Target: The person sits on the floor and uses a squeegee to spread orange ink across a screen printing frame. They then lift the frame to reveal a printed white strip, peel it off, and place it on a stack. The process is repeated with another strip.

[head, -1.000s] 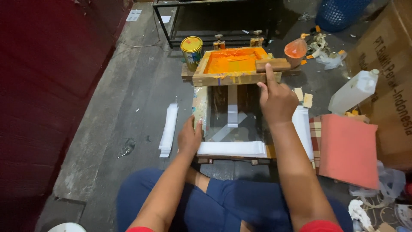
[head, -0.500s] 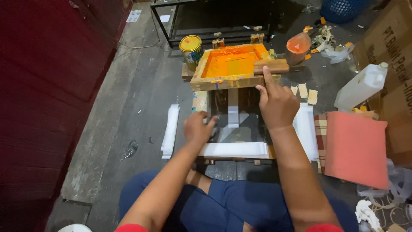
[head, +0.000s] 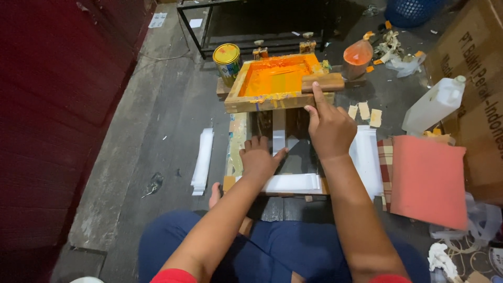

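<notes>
On a dark concrete floor (head: 157, 120), a stack of white strips (head: 203, 160) lies left of the low wooden worktop (head: 238, 141). The left hand (head: 259, 160) rests flat, fingers apart, on the grey sheet (head: 301, 157) there. The right hand (head: 329, 127), loosely curled with its forefinger out, touches the wooden squeegee (head: 322, 82) on the raised orange-inked screen frame (head: 275, 81).

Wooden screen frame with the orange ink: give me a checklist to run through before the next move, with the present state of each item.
1. Wooden screen frame raised clear of the bed below: ok, front edge tilted up.
2. Right hand steadying the frame: ok, forefinger touches its front rail.
3. Wooden squeegee parked: ok, lying across the frame's right side.
4. Left hand on the white sheet under the frame: ok, flat on the bed.
5. Sheet squared to the bed: cannot tell, hands cover it.
6. White stack at left within reach: ok.
</notes>
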